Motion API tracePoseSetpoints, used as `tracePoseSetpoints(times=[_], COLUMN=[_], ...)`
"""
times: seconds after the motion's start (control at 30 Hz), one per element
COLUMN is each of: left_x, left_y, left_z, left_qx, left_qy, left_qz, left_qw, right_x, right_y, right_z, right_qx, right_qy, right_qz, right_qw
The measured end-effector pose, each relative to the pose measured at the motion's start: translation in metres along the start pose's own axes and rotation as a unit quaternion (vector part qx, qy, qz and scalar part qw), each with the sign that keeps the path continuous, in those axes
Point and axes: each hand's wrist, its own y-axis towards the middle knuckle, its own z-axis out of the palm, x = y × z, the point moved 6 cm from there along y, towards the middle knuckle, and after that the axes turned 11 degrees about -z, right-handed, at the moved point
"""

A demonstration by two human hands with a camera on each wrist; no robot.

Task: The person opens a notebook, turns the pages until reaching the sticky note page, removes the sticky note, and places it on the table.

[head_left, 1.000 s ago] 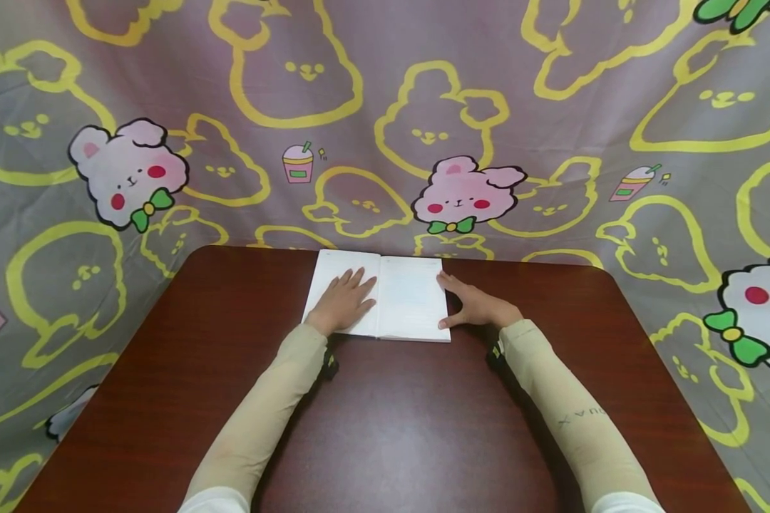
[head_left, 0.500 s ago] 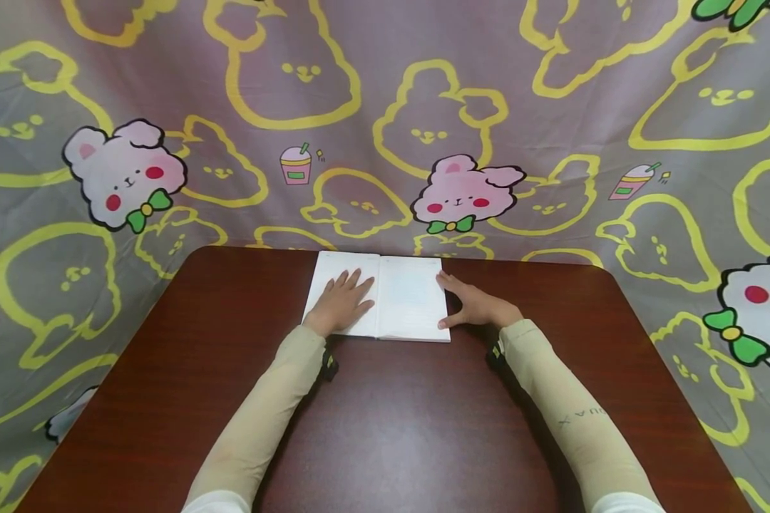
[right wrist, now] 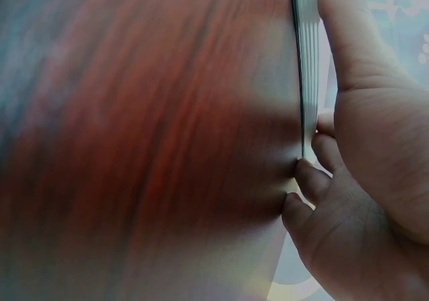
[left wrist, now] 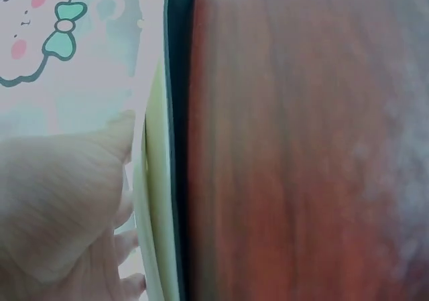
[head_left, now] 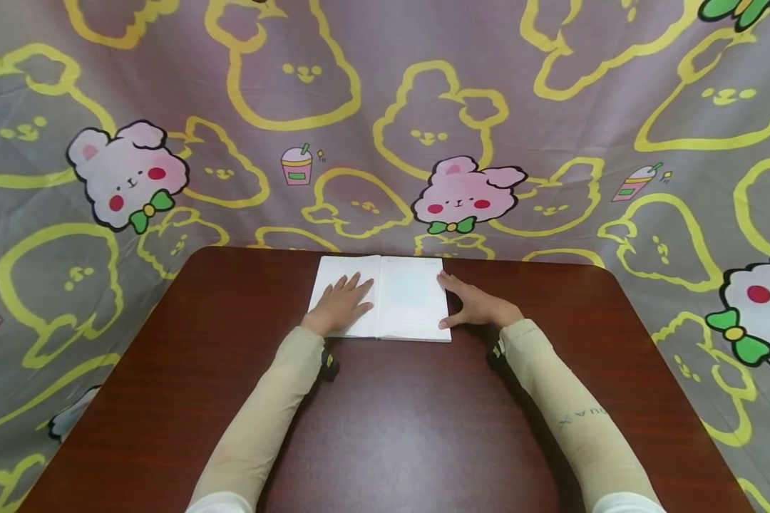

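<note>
We see an open book [head_left: 401, 296] lying flat at the far middle of the dark red tabletop [head_left: 398, 427], just before the cartoon-print cloth [head_left: 385, 107]. Our left hand [head_left: 341, 308] rests spread and flat on its left page. Our right hand [head_left: 476, 306] touches the book's right edge, fingers relaxed, thumb against the near corner.
</note>
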Motion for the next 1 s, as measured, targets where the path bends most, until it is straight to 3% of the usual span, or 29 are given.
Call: tracePoseSetpoints(times=[0.53,1.0], left_x=[0.0,0.001], left_y=[0.001,-0.013], left_z=[0.006,0.002], left_qx=[0.02,0.022], left_qy=[-0.025,0.015], left_qz=[-0.04,-0.023], left_qw=[0.9987,0.9994], right_x=[0.002,0.0], right_y=[-0.001,0.0], right_z=[0.001,0.002], right_qx=[0.001,-0.001], right_qy=[-0.001,-0.006], right_qz=[0.006,0.005], right_qw=[1.0,1.0])
